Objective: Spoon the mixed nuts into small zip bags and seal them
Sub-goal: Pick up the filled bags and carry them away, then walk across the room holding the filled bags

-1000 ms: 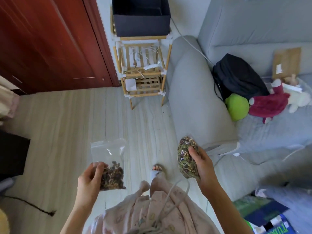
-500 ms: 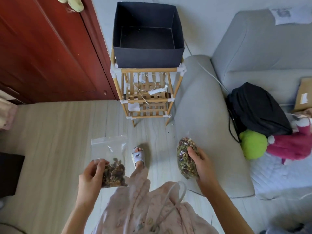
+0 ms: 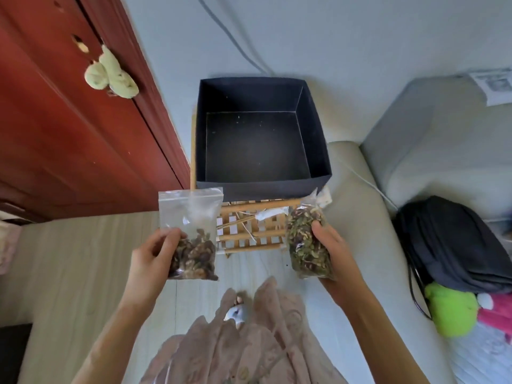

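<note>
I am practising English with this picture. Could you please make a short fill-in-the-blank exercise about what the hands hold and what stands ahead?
1. The left hand holds a zip bag that is only partly ____.
2. The right hand grips a bag of nuts that is nearly ____.
3. The dark box on the wooden rack is ____ inside.

Missing words: full; full; empty

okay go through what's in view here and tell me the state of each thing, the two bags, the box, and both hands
Clear zip bag with brown nuts: upright, about a third full, held at its lower part.
Clear bag of greenish mixed nuts: nearly full, gripped around its side.
Dark open-top square box: no lid, nothing inside, sitting on the wooden slatted rack.
Left hand: holds the brown-nut bag.
Right hand: grips the greenish bag.
</note>
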{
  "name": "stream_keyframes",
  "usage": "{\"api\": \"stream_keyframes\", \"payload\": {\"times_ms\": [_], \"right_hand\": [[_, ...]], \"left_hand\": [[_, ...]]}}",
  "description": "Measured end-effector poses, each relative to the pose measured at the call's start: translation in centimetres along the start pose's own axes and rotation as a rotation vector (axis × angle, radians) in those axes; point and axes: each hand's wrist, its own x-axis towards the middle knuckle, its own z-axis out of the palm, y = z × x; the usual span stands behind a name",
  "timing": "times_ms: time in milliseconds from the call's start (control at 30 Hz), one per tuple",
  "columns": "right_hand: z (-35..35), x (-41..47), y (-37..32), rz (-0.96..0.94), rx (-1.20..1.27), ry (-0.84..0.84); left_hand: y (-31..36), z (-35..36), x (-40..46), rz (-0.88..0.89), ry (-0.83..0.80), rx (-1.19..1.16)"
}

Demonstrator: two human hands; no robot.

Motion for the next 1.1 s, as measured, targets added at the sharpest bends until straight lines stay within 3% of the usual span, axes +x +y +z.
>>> {"api": "stream_keyframes", "payload": {"times_ms": [267,433,533,700,1000,1100], "right_hand": [[4.2,10.8,-8.2,0.025,-0.083,0.025],[6.5,18.3,-9.6,-0.021,-0.303,0.042],[7.0,21.2,-8.4,-0.013,-0.517,0.068],[6.8,22.7,-6.0,-0.048,-0.924,0.062],[6.4,23.3,-5.6,-0.063,-1.085,-0.087],[5.9,23.4,-6.7,-0.017,-1.101,-0.132]], "left_hand": [[6.4,4.6,9.9,0.152,-0.072,-0.031],[7.7,8.9,16.1,0.096,-0.089,0.237],[6.9,11.4,18.4,0.002,-0.1,0.445],[4.9,13.7,20.2,-0.226,-0.124,0.587],[4.2,13.5,21.1,-0.416,-0.065,0.486],[4.9,13.2,20.2,-0.379,-0.115,0.5]]}}
